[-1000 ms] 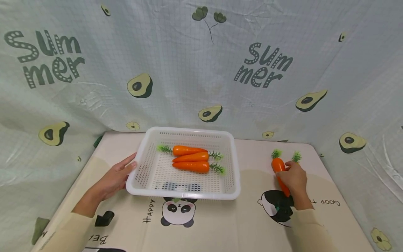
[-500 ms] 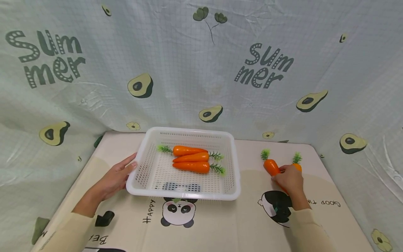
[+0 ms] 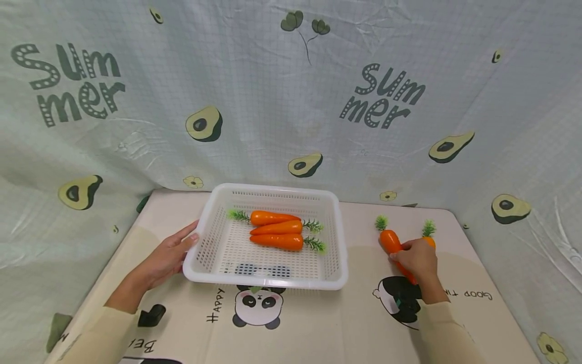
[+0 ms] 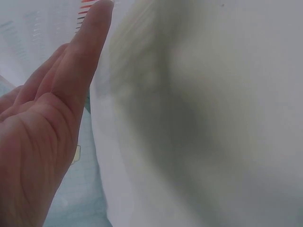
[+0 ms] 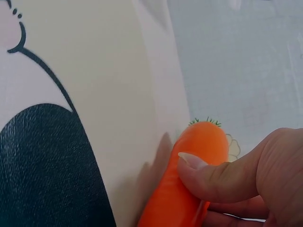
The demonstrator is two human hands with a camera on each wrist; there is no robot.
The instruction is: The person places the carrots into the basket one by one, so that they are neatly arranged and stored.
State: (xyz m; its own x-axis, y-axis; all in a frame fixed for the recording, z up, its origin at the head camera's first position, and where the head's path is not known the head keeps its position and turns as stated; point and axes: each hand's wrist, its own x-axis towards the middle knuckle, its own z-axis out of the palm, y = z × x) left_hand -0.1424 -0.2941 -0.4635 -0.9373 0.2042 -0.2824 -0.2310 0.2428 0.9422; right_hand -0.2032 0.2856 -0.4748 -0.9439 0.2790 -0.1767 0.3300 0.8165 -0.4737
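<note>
My right hand pinches a glossy orange carrot with green tufted leaves. In the right wrist view the thumb presses across the carrot, just below its thick end. The carrot slants over the table, leaves pointing away. Behind the same hand lies a second carrot, mostly hidden. At the left, my left hand rests against the side of a white perforated basket, its fingertips at the rim. The left wrist view shows that hand's fingers fairly straight. Inside the basket lie three carrots side by side.
A pale tablecloth with printed pandas and lettering covers the table. Behind it and at both sides hangs a light curtain with avocado prints, close past the table's back edge.
My right hand has shifted slightly left, and the carrot in it has turned so that its leafy end points further left. The left hand and the basket stay put.
</note>
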